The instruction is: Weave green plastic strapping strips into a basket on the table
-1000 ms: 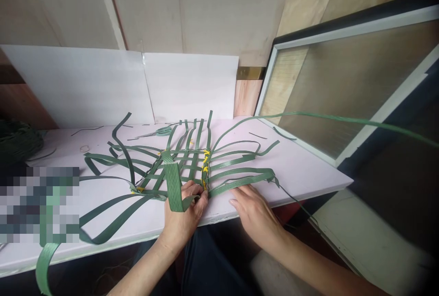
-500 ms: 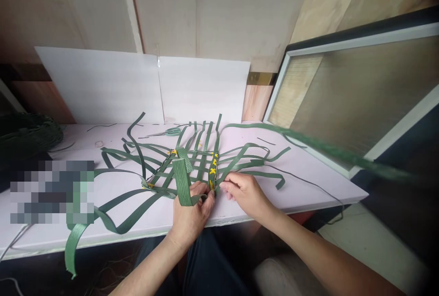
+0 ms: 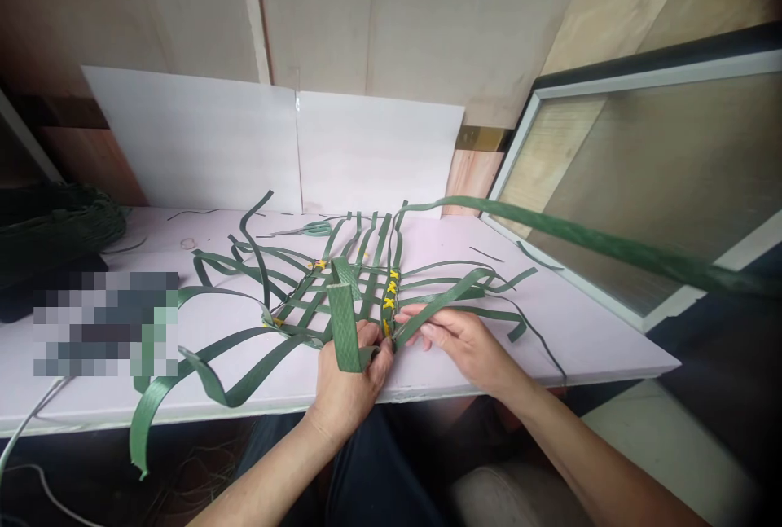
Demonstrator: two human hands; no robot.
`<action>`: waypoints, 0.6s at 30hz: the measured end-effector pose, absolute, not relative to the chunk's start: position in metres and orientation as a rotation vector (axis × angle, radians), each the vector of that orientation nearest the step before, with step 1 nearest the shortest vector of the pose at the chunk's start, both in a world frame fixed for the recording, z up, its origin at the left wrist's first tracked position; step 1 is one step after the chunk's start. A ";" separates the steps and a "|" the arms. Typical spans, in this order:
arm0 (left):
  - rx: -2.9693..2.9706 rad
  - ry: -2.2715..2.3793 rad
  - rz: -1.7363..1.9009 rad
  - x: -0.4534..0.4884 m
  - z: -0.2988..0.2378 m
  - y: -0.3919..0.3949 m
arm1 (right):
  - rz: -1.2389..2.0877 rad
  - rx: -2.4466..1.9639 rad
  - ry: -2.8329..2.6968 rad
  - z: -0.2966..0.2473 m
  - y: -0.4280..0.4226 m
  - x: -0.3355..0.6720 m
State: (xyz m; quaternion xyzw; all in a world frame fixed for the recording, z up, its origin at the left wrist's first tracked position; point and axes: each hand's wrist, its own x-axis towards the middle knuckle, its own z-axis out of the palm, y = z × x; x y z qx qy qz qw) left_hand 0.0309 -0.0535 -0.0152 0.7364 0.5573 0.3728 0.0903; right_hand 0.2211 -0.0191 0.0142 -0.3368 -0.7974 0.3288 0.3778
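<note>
A flat lattice of woven green plastic straps point(image 3: 370, 281) lies on the table, its loose ends fanning out on all sides. Yellow cross-shaped ties point(image 3: 389, 304) run down its right edge. My left hand point(image 3: 355, 364) is closed on the near right corner of the lattice, and an upright looped strap point(image 3: 344, 327) partly covers it. Just right of the yellow ties is my right hand point(image 3: 467, 340), its fingers bent against a green strap point(image 3: 445, 301) that crosses over them. What its fingertips pinch, if anything, is hidden.
Scissors point(image 3: 314, 228) with green handles lie behind the lattice. On the left a dark green woven basket point(image 3: 58, 226) stands near a blurred-out patch. One long strap point(image 3: 550, 227) arches to the right past a framed panel point(image 3: 617, 185). White boards point(image 3: 379, 152) lean at the back.
The camera view has shifted, so the scene sits farther right. My right fingers have moved in behind a strap that now crosses over them. My left hand keeps its hold.
</note>
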 end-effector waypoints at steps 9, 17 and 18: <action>2.208 1.675 1.095 0.030 -0.024 -0.050 | 0.933 -0.735 -1.852 0.069 -0.004 0.222; 2.158 1.688 1.055 0.030 -0.019 -0.053 | 0.320 -0.726 -2.200 0.140 -0.022 0.226; 2.155 1.688 1.037 0.030 -0.017 -0.054 | 0.162 -0.701 -2.224 0.147 -0.033 0.225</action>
